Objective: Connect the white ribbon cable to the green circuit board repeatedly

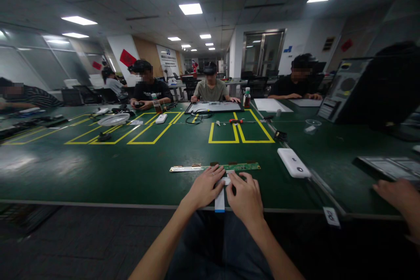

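A long narrow green circuit board (244,166) with a silvery left end lies on the green table (98,170) near its front edge. A white flat ribbon cable (219,199) with a blue tip runs from the board toward me. My left hand (205,187) pinches the cable's upper end at the board, fingers curled. My right hand (244,194) presses down beside it on the same cable end, fingers bent.
A white box-shaped device (293,162) lies right of the board. Another person's hand (398,197) rests at the right edge. Several people sit across the table by a flat panel (215,106), bottles and yellow floor-tape markings (241,133). A computer case (348,89) stands at right.
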`<state>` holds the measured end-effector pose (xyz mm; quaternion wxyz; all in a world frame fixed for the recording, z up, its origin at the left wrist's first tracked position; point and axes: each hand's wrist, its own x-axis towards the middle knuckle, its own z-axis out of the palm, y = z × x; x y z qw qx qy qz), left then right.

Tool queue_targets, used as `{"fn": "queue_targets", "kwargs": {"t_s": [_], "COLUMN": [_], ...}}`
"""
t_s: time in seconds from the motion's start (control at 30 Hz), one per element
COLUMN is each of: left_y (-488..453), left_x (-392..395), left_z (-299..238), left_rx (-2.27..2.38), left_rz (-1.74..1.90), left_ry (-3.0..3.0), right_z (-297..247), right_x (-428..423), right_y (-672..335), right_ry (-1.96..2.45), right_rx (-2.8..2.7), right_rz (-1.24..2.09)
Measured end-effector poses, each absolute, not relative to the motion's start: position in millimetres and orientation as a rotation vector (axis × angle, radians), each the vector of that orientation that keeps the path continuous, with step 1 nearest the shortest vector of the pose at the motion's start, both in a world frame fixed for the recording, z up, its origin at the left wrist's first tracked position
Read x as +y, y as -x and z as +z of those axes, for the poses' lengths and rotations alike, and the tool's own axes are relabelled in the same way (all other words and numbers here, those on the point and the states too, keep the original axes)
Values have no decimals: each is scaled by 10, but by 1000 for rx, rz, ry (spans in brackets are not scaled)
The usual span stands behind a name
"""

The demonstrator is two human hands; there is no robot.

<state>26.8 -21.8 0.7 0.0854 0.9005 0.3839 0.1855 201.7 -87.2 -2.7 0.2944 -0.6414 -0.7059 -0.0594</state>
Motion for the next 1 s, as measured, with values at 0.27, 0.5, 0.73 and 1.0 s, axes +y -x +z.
{"fn": "queue_targets", "kwargs": {"t_s": [0.27, 0.5, 0.73, 1.0], "left_y": [-265, -268, -281, -266], "left_x": [-208, -207, -199, -195], "left_z": [5, 7, 6, 35], "left_rx": [1146, 1140, 1146, 1117], "left_rz": [551, 545, 569, 563], "left_ry": [-2695, -2695, -2695, -2684], "right_z": [-31, -38, -30, 10], "right_x": [-872, -887, -871, -876], "right_y": [-2022, -2018, -2006, -2023], "right_ry": [1710, 1741, 1790, 1825], "right_rx": [-1861, -1890, -1888, -1891], "right_rz": [-163, -188, -139, -90]}}
